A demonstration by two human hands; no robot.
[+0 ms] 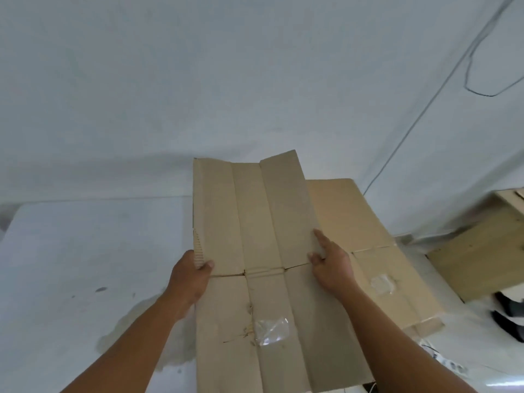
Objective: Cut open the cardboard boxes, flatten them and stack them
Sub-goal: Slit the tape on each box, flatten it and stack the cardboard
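The white floor point(71, 251) occupies the left side and carries a pale stain point(136, 330) beside the left forearm. The left hand point(190, 269) grips the left edge of the flattened box point(255, 222), thumb on the top face and the other fingers hidden beneath. This flattened box sits at centre frame, with 2 lengthwise creases dividing it into 3 panels, 1 cross crease level with both hands and 1 patch of clear tape point(269, 331) on the near half. The right hand point(333, 263) holds the right edge: the index finger lies straight on the top face, the thumb lies next to it, and the remaining fingers are out of view. A second flattened box point(354, 217) lies partly beneath the first, extending to the right. Further right, a brown panel point(482, 251) stands near the wall point(255, 80), and a thin cable point(419, 114) runs along that wall.
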